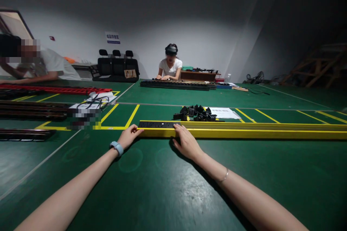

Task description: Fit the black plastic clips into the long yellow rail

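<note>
A long yellow rail (pixel 260 133) with a channel lies across the green table and runs out of view at the right. Inside its left end sits a flat black insert (pixel 154 125) with a small white dot on top. My left hand (pixel 128 137) is closed at the rail's left end, fingertips on its corner. Draped over the front wall is my right hand (pixel 187 142), its fingertips at the right end of the black insert and its thumb lower, in front of the rail. Just behind the rail is a pile of small black parts (pixel 195 113).
A printed white sheet (pixel 225 113) lies beside the pile. Dark rails (pixel 32 110) and a red rail (pixel 54 89) are at left, near cables on papers (pixel 93 100). A person (pixel 170 66) works at dark rails (pixel 176 85) opposite; another person (pixel 46 61) leans in at left.
</note>
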Available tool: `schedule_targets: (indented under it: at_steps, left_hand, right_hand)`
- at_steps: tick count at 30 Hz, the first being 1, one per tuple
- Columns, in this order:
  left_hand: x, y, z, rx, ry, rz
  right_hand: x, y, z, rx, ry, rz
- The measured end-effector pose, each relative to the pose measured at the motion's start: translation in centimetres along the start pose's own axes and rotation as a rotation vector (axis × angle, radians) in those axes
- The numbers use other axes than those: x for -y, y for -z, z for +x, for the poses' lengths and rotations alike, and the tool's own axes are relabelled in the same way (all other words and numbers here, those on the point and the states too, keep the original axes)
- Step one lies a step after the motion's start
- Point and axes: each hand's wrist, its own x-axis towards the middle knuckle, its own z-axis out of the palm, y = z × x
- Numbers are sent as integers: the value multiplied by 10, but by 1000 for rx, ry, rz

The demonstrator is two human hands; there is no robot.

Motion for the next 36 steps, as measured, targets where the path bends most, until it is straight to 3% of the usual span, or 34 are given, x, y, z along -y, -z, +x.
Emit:
schedule_targets:
  at_steps: [15,36]
  left_hand:
    - [-3,3,-1,41,20,7]
    - [1,1,-1,32,13,10]
  right_hand:
    - [-12,1,5,-10,-82,17]
    - [-13,1,3,-48,-150,-188]
